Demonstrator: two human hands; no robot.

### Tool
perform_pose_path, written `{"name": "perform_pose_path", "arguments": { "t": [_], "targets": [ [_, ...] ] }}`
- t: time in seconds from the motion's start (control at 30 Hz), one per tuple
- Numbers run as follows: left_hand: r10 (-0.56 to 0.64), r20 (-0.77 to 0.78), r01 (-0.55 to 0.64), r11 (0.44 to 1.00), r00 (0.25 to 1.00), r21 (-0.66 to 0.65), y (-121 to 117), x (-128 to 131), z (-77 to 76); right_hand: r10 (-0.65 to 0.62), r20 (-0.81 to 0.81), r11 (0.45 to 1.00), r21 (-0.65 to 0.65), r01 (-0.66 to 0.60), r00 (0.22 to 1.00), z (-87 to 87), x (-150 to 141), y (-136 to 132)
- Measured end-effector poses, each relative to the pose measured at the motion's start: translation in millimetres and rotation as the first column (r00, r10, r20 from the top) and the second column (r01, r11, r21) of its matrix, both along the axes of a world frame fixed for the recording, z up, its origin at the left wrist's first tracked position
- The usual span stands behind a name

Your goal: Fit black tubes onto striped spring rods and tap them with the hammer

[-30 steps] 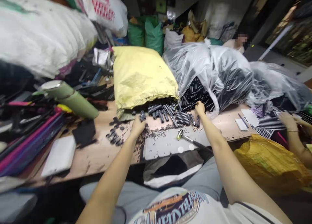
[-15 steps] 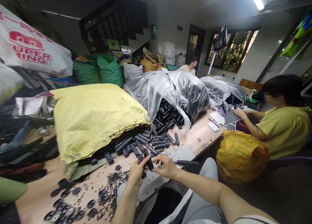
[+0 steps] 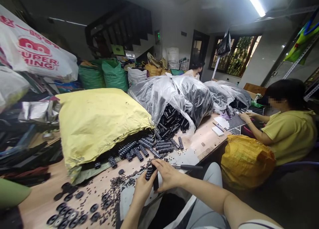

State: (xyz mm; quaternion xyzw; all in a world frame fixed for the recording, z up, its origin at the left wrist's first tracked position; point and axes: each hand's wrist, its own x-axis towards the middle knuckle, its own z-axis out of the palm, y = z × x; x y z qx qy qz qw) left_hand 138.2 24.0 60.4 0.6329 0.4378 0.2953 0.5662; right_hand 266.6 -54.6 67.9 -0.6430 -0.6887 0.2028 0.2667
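Over the table's front edge my two hands meet. Closed round a studded black-and-white cylinder (image 3: 149,173) is my left hand (image 3: 142,188). The fingers of my right hand (image 3: 169,175) are on a smooth black bar-shaped piece (image 3: 156,183), held upright against the cylinder; the fingers partly hide both. More studded cylinders (image 3: 164,146) spill from the mouth of a yellow sack (image 3: 102,122). Black pieces (image 3: 173,121) like the one in my hand fill a clear plastic bag (image 3: 159,92). A hammer (image 3: 188,167) with a dark handle lies just beyond my right hand.
Black discs (image 3: 72,215) and tiny dark bits (image 3: 111,192) lie scattered on the table (image 3: 37,202) at left. A green bottle (image 3: 12,194) stands at the left edge. To the right, a co-worker (image 3: 289,129) sits behind a yellow-orange sack (image 3: 246,159). White plates (image 3: 128,199) lie under my hands.
My left hand has drawn a cylinder back from the sack and my right a black piece from the plastic bag. Both came together; the black piece then turned upright. My view swung right and up.
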Motion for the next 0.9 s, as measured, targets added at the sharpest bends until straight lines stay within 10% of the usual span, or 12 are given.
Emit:
{"name": "perform_pose_path", "arguments": {
  "t": [0.3, 0.63, 0.9],
  "targets": [
    [0.082, 0.358, 0.054, 0.934, 0.930, -0.352, -5, -6, 7.8, -0.100, -0.209, 0.994, 0.021, 0.107, 0.973, -0.9, 12, -10],
    [0.299, 0.411, 0.001, 0.807, 0.861, -0.590, -11, 1, 22.9, 0.203, -0.167, 0.949, 0.274, -0.153, 0.965, 4.0, 3, -5],
    [0.304, 0.317, -0.062, 0.802, 0.898, -0.593, -18, 3, 26.8, 0.241, -0.186, 0.956, 0.215, -0.200, 0.953, -5.8, -2, 1]
  ]
}}
